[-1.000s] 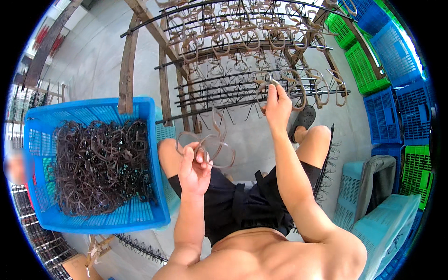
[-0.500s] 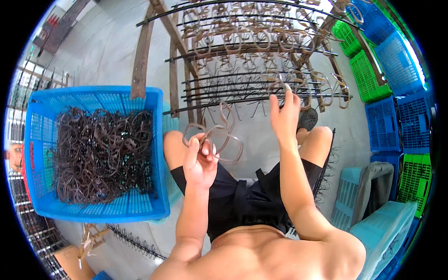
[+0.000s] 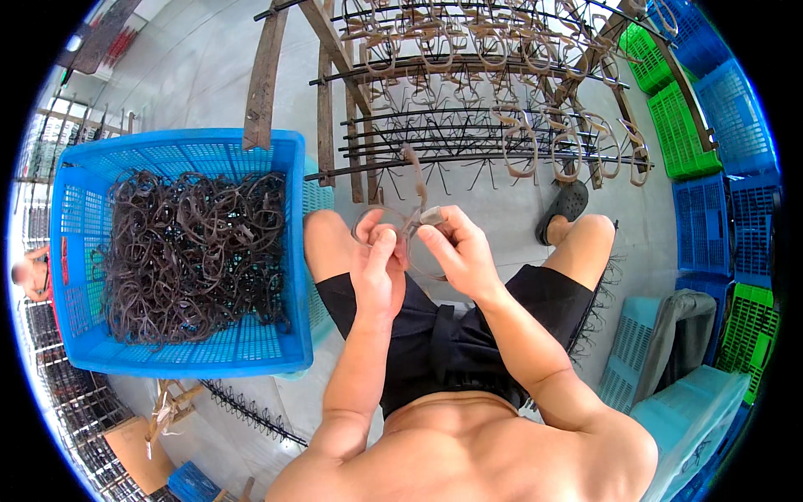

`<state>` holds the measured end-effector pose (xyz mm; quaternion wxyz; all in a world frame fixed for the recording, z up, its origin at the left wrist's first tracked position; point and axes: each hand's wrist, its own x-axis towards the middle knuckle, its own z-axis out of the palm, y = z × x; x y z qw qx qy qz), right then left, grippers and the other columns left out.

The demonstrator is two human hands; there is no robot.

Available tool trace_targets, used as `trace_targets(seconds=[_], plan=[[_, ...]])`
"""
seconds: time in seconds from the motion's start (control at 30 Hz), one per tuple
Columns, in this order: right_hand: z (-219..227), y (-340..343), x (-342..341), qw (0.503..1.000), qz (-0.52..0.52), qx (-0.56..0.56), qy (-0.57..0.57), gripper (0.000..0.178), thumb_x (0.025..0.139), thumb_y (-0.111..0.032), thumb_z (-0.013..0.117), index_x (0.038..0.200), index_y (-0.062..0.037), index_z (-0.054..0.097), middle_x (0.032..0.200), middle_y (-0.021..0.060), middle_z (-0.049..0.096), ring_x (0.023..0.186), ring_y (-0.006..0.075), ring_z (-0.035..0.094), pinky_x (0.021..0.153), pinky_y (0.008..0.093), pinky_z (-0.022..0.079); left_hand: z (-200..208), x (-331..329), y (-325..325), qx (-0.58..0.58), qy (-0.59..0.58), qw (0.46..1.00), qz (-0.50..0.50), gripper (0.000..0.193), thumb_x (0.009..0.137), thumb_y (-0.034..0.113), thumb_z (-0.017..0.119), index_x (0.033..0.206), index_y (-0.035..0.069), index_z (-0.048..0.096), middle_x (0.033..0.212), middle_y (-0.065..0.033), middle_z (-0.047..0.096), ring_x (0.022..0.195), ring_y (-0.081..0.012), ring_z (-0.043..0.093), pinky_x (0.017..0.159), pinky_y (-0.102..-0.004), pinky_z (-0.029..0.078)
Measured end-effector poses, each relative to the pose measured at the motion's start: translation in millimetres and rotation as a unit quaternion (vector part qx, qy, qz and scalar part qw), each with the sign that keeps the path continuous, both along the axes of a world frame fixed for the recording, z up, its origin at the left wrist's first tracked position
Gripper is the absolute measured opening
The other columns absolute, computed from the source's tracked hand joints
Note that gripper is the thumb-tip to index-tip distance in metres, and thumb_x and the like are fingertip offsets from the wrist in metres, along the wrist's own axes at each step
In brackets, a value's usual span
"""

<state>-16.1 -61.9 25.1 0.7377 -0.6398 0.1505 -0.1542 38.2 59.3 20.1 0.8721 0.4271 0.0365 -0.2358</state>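
In front of my lap, my left hand (image 3: 378,272) is closed on a bunch of translucent grey-brown looped pieces (image 3: 417,180), the rounded loops showing around its fingers. My right hand (image 3: 460,255) meets it from the right, thumb and fingers pinching part of the same bunch. Where one piece stops and another starts is hard to make out between the fingers. Beyond my hands stands a wooden rack (image 3: 324,125) with black hooked rods (image 3: 468,163). Similar loops (image 3: 520,151) hang at the right of its nearest rod.
A blue plastic crate (image 3: 293,251), heaped with dark looped pieces (image 3: 196,255), stands at my left. Blue and green crates (image 3: 682,130) are stacked along the right. A hooked rod (image 3: 255,410) lies on the floor at lower left. Another person (image 3: 32,274) shows at the far left edge.
My right hand has come back from the rack's loops and now grips the bunch beside my left hand. The view has shifted slightly, so the rack sits further right.
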Motion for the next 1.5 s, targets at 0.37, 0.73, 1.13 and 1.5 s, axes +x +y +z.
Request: trace_targets(seconds=[0.37,0.73,1.13,1.5], plan=[[-8.4,2.3,1.1,0.973,-0.04,-0.228,0.014,0.015,0.085,-0.01,0.059,0.097,-0.0017,0.058,0.081,0.0165,0.063,0.072,0.0344,0.061,0.06,0.0346,0.049,-22.3,-13.0,5.2,-0.004,0.058,0.996,0.066,0.015,0.084,0.005,0.062,0.095,0.006,0.051,0.095,-0.0052,0.06,0.092,-0.0173,0.061,0.075,-0.0311,0.052],[16.3,-51.0,-4.7,0.987,-0.15,0.001,-0.056,0.011,0.093,-0.012,0.049,0.093,-0.0018,0.052,0.06,0.0,0.051,0.05,0.0049,0.047,0.043,0.0235,0.039,-16.8,1.8,35.2,0.154,-0.135,0.959,0.197,0.011,0.085,0.007,0.062,0.086,0.006,0.05,0.089,-0.0078,0.061,0.079,-0.0147,0.06,0.071,-0.0265,0.05],[-25.3,-50.3,89.7,0.915,-0.377,0.142,-0.027,0.016,0.094,-0.017,0.046,0.085,-0.0044,0.05,0.06,-0.0014,0.048,0.042,0.0064,0.044,0.037,0.0219,0.036,-12.9,14.8,43.5,0.186,-0.081,0.979,-0.008,0.028,0.092,0.012,0.047,0.116,-0.002,0.052,0.097,-0.0141,0.064,0.089,-0.0185,0.062,0.08,-0.0303,0.049],[-27.3,-52.3,90.4,0.927,-0.354,0.124,-0.014,0.015,0.093,-0.017,0.048,0.09,-0.0032,0.054,0.055,-0.0029,0.045,0.041,0.0051,0.042,0.037,0.0215,0.035,-15.1,27.1,52.6,0.26,-0.1,0.96,-0.042,0.021,0.093,0.015,0.049,0.109,0.001,0.054,0.097,-0.0118,0.065,0.083,-0.0111,0.059,0.071,-0.0227,0.047]])
